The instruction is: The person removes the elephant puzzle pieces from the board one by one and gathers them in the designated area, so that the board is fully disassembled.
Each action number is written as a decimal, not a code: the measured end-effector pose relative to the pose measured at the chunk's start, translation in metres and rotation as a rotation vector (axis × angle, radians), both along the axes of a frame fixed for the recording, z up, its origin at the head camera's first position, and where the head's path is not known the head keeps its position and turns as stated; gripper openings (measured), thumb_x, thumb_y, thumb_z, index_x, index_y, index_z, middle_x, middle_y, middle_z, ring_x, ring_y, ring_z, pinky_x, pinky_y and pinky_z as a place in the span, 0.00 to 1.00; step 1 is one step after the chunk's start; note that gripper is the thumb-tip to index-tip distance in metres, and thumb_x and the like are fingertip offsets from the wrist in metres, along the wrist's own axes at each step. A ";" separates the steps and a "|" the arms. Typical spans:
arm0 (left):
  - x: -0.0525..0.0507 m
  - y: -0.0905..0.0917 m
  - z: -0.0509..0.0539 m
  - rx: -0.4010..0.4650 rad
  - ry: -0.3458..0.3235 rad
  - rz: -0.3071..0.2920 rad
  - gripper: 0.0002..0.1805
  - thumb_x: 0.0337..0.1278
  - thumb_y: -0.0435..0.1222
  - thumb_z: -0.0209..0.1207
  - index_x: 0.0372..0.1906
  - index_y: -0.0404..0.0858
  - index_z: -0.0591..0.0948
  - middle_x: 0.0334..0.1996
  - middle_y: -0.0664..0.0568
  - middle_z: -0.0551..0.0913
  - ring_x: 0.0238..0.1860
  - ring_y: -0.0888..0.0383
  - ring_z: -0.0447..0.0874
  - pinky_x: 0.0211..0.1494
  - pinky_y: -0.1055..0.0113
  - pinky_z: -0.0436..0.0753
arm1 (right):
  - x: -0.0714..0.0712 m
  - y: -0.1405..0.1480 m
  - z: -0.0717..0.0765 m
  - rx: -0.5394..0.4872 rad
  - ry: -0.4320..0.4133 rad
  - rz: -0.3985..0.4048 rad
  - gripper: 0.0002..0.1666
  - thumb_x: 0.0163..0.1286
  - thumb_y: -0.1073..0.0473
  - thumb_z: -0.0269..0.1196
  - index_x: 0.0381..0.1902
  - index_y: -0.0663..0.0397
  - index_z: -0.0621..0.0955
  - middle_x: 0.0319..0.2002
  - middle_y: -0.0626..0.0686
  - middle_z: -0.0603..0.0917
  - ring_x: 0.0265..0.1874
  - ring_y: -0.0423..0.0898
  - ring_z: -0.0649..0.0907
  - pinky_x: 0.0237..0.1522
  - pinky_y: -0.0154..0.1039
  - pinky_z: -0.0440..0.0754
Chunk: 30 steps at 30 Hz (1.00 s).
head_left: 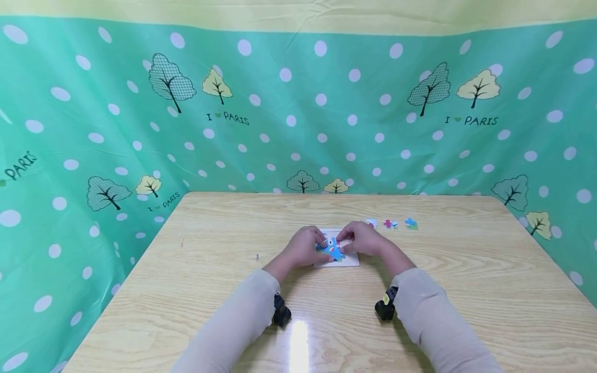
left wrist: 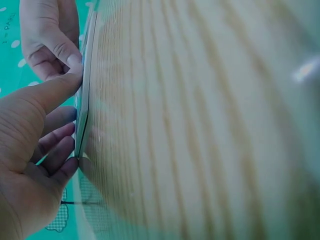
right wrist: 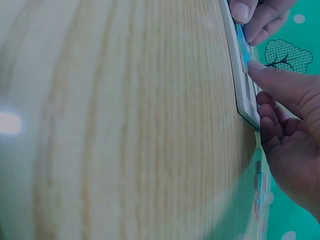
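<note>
A small white puzzle tray lies on the table, with joined blue puzzle pieces in it. My left hand grips the tray's left side, thumb over the pieces near its front edge; in the left wrist view this hand has its fingertips along the tray. From the right, my right hand pinches a puzzle piece, mostly hidden, over the tray. The right wrist view has the right hand with thumb tip against blue pieces, other fingers bent beside the tray's end.
Behind my right hand several loose pieces lie in a row, among them a red and white one and a blue and green one. A tiny dark object is left of the tray. A green dotted curtain hangs behind the wooden table.
</note>
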<state>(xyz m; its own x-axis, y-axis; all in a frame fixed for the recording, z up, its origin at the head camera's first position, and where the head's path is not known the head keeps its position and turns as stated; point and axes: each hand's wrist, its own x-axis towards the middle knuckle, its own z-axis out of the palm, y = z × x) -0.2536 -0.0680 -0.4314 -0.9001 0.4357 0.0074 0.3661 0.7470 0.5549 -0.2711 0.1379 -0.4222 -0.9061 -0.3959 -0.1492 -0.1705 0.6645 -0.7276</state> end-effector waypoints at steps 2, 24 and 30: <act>-0.001 0.000 0.000 0.002 -0.004 0.001 0.20 0.44 0.47 0.75 0.37 0.36 0.89 0.46 0.54 0.80 0.50 0.56 0.76 0.59 0.63 0.75 | -0.001 0.000 0.000 -0.008 -0.001 0.002 0.13 0.57 0.66 0.72 0.41 0.55 0.85 0.38 0.50 0.80 0.41 0.48 0.75 0.49 0.43 0.76; -0.001 0.000 0.001 0.013 -0.033 0.010 0.20 0.43 0.47 0.76 0.38 0.36 0.89 0.47 0.54 0.80 0.51 0.55 0.76 0.60 0.63 0.74 | 0.000 0.003 -0.002 -0.174 -0.025 -0.020 0.07 0.62 0.67 0.69 0.38 0.59 0.84 0.32 0.51 0.84 0.33 0.45 0.81 0.42 0.38 0.80; -0.001 0.000 0.000 0.012 -0.032 0.011 0.21 0.43 0.47 0.76 0.38 0.36 0.89 0.48 0.54 0.79 0.52 0.54 0.75 0.62 0.62 0.73 | 0.001 0.003 -0.004 -0.193 -0.006 -0.056 0.04 0.64 0.65 0.68 0.37 0.58 0.85 0.29 0.51 0.84 0.29 0.44 0.78 0.33 0.35 0.75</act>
<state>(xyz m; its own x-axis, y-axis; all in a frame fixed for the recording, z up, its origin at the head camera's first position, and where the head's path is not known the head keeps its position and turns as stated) -0.2545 -0.0679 -0.4310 -0.9049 0.4253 -0.0168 0.3393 0.7445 0.5751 -0.2701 0.1410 -0.4265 -0.9270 -0.3664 -0.0804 -0.1327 0.5209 -0.8432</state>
